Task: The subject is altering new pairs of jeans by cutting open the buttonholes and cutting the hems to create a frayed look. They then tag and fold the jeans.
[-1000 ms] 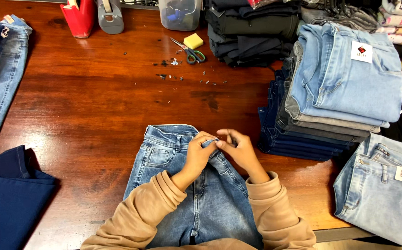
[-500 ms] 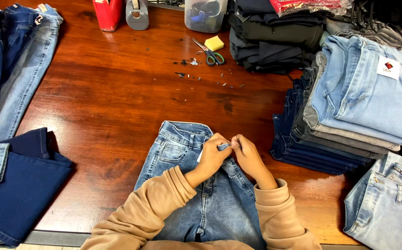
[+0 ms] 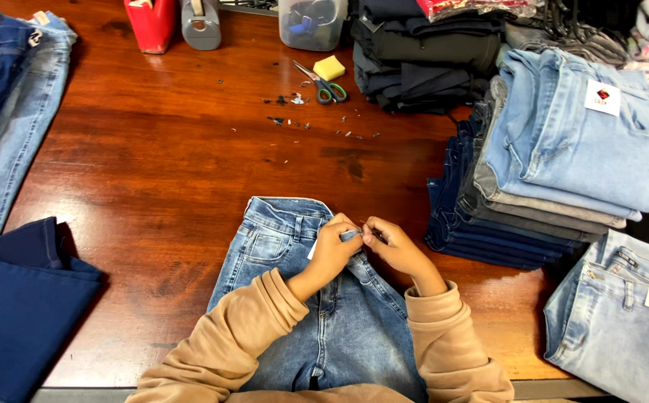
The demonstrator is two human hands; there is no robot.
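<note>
While both hands meet at the waistband, the pair of blue jeans (image 3: pixel 317 313) lies flat at the lower centre of the frame on the wooden table (image 3: pixel 160 164), waist pointing away from the person. The left hand (image 3: pixel 332 250) has its fingers curled shut, pinching the waistband edge beside a small white tag (image 3: pixel 312 250). The right hand (image 3: pixel 392 250) is closed too, thumb and forefinger pressed together on the same bit of denim, touching the left fingertips. Both sleeves are tan. Green-handled scissors (image 3: pixel 323 86) rest in the upper middle of the frame beside a yellow sponge (image 3: pixel 330 67), with small dark scraps scattered just below them. At right rises a stack of folded jeans (image 3: pixel 563 157), light blue on top. Dark navy trousers (image 3: pixel 18 313) lie at lower left.
</note>
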